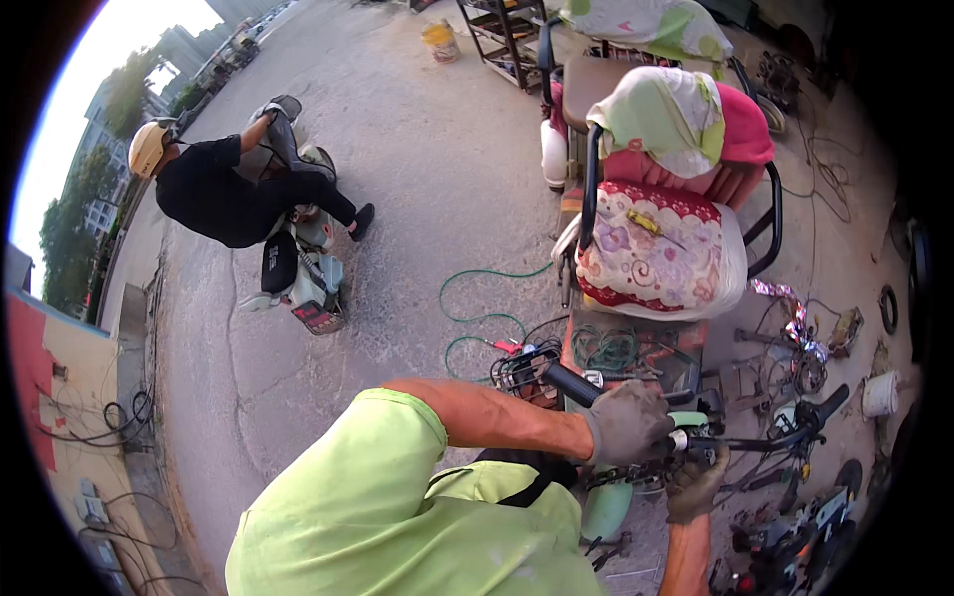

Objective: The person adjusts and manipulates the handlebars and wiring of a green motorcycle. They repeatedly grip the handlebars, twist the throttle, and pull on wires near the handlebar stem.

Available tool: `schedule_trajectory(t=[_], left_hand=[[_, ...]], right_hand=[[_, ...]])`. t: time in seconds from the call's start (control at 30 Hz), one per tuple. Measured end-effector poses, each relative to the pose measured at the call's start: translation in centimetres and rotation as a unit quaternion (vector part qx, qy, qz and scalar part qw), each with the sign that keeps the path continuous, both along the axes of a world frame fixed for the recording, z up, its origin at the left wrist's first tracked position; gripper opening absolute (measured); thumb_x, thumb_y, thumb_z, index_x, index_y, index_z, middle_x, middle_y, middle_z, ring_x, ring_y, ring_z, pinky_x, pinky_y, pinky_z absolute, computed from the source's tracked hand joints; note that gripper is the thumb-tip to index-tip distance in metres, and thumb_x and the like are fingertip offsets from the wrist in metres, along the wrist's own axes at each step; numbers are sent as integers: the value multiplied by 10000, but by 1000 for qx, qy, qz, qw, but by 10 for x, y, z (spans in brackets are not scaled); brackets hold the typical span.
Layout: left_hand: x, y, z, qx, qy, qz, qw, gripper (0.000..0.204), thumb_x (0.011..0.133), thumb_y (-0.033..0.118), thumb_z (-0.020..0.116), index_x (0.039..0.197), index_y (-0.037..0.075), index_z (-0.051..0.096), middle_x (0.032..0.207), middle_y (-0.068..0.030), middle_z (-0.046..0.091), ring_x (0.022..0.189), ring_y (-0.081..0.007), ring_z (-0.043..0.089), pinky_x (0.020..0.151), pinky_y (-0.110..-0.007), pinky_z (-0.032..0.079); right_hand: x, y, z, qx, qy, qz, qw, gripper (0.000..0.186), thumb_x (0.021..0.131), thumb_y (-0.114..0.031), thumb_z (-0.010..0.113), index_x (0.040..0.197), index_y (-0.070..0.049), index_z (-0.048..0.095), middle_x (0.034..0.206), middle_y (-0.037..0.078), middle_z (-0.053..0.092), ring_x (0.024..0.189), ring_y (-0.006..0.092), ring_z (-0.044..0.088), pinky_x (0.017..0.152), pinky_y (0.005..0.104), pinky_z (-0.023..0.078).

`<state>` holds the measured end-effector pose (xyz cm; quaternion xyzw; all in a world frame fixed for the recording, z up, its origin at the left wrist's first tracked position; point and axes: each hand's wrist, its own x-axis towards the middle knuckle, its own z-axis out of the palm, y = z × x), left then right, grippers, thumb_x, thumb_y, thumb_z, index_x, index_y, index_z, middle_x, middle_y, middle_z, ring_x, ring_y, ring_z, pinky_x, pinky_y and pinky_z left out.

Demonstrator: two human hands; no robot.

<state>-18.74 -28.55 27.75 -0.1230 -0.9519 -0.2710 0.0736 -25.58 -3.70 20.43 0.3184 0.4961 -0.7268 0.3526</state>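
Just in front of me is a handlebar (760,444) with black grips at both ends and pale green plastic parts around its middle. My left hand (631,425), in a grey work glove, is closed over the bar beside the inner end of the left black grip (571,383). Close below it, my gloved right hand (696,487) reaches up to the middle of the bar with its fingers bent together. What its fingertips pinch is too small to make out. A black wire basket (527,375) lies left of the grip.
Ahead stands a chair (586,189) with a flowered cushion (646,263), a yellow-handled screwdriver (646,223) on it. A green hose (477,273) loops over the ground. A person (214,189) in a helmet sits on a scooter (313,278). Right: loose parts, a white bucket (879,394), a tyre (887,310).
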Motion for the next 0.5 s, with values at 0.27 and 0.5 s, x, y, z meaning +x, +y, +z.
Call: schedule_trajectory(t=[0.27,0.5], left_hand=[[-2,10,22,-17,-39,-7,999,302,800,400,809,917,123,779,794,-101,672,806,-321,674,702,-455,522],[-6,11,14,-27,-28,3,999,274,809,385,803,890,126,769,793,-95,674,787,-315,672,715,-456,523]], right_hand=[[7,-23,33,56,-18,-40,997,440,974,-581,553,737,-214,498,533,-106,302,400,67,231,401,286,155],[3,-16,17,53,4,-1,999,349,1058,-440,463,925,-140,582,645,-85,351,498,60,264,452,271,193]])
